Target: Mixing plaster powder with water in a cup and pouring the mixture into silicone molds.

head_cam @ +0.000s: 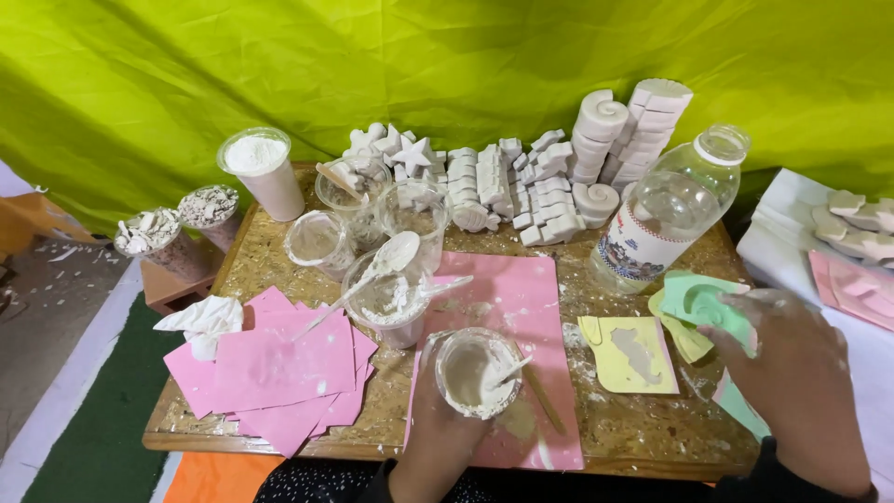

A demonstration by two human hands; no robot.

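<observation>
**Plaster cup held at the table's near edge, green mould under the right hand**

Head view: the left hand (438, 410) is closed around a clear plastic cup (477, 371) of grey-white plaster mix, upright near the near edge of the chipboard table (643, 438), over a pink mat (507, 303). A white spoon (507, 373) leans in the cup, handle pointing right and away.

The right hand (799, 387), dusted white, curls down on a green mould (708, 303) at the right edge; its grip is hidden. One yellow mould (633, 354) lies between cup and hand, its long axis running near to far.

Four more cups stand mid-table, and one big clear bottle (666, 210) is tilted at the far right. White casts (549, 186) line the far edge before a lime-green cloth backdrop (419, 65).
</observation>
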